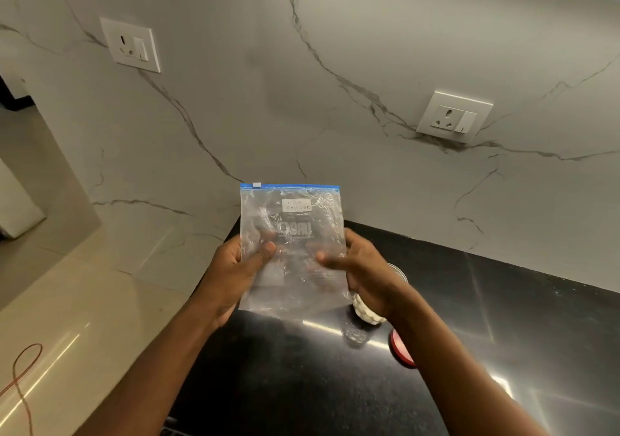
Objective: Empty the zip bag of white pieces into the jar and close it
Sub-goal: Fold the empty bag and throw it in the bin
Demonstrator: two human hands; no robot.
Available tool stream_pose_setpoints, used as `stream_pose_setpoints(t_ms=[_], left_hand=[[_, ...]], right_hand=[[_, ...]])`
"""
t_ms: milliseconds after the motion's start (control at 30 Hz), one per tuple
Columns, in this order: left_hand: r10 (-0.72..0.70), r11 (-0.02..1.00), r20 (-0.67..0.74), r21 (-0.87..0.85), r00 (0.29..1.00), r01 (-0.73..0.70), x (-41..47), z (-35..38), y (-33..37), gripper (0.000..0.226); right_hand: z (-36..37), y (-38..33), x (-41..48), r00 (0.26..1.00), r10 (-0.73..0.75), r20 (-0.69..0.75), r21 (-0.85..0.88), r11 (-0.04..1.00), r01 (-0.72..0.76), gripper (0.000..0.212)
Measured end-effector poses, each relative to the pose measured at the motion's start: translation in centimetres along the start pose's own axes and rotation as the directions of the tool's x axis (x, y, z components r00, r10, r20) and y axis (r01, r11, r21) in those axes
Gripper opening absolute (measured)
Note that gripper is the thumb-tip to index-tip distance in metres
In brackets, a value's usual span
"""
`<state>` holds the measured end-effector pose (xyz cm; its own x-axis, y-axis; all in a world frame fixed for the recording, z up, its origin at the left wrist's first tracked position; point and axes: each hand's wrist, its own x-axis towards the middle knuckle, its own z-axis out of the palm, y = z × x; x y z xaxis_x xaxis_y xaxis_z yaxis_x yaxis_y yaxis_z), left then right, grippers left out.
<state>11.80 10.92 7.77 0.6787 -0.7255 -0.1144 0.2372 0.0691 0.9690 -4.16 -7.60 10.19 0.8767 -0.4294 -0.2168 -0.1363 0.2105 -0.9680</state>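
Note:
A clear zip bag (295,234) with a blue zip strip and a small white label is held upright above the black counter; it looks flat, with no white pieces visible inside. My left hand (235,268) grips its left edge, thumb on the front. My right hand (362,268) grips its right edge. Behind and below my right hand stands the glass jar (365,313), partly hidden, with white pieces visible in it. A red lid (401,348) lies on the counter to the jar's right, partly covered by my right forearm.
The black counter (503,301) runs along a marble-patterned wall with two socket plates (131,45) (454,117). The counter's left end drops off to a pale tiled floor (67,318), where a thin red cord (20,378) lies.

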Motion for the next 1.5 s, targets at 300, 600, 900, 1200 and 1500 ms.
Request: stream_pose_setpoints(t_ms=[300,600,900,1200,1500], left_hand=[[-0.175,0.981,0.238,-0.042,0.955,0.19,-0.5,-2.6,0.1,0.057],[-0.336,0.928,0.245,-0.076,0.909,0.364,-1.8,-2.9,-0.1,0.062],[-0.187,0.551,0.503,-0.658,0.844,0.514,-3.8,-5.2,-1.1,0.059],[-0.046,0.998,-0.086,0.029,0.995,0.049,-7.2,-1.5,-2.7,0.039],[-0.179,0.924,-0.091,-0.356,0.98,0.136,-15.2,1.5,-5.4,0.07]], right_hand=[[0.6,2.2,-1.1,0.993,-0.046,-0.106,0.038,0.998,0.05,0.037],[2.3,3.0,-2.3,0.959,-0.148,-0.242,0.044,0.986,0.163,0.033],[3.5,4.7,-4.3,0.962,0.144,-0.231,0.667,0.744,0.049,0.038],[6.0,5.9,-7.3,0.986,0.011,-0.168,0.512,0.855,0.077,0.07],[12.1,8.0,-8.1,0.973,0.092,-0.214,0.544,0.838,0.04,0.045]])
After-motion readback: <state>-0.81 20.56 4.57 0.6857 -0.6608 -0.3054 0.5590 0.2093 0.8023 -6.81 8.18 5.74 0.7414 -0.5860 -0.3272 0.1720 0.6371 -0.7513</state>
